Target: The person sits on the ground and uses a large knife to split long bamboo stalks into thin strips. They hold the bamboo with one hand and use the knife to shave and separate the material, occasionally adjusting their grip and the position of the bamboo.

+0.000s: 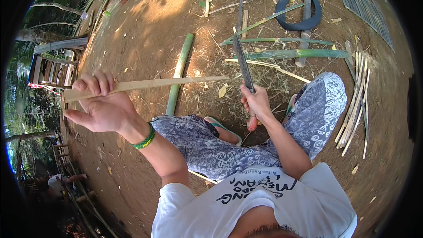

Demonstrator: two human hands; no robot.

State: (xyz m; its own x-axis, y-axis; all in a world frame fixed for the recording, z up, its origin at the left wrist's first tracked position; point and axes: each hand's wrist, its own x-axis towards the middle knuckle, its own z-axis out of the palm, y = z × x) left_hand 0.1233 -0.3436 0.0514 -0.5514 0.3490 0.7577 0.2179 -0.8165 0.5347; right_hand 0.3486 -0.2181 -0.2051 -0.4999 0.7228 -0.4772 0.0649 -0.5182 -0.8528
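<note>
Hands apart: the left hand [105, 103], fingers curled over and thumb free, holds a pale strip [167, 82], while the right hand [257, 102] is closed on a knife [243, 61], its blade near the strip's thin end. The step appears to be paring; a stroke would call for a steadied strip and blade laid along it. Bare ground [141, 44] opens forward-left, whereas a green pole [187, 46] below the strip and the right knee [329, 90] limit low sweeps.

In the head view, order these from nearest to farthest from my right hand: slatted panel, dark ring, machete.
1. Machete: held in your right hand.
2. Dark ring: ahead, slightly right.
3. Slatted panel: farther off, upper right.
</note>
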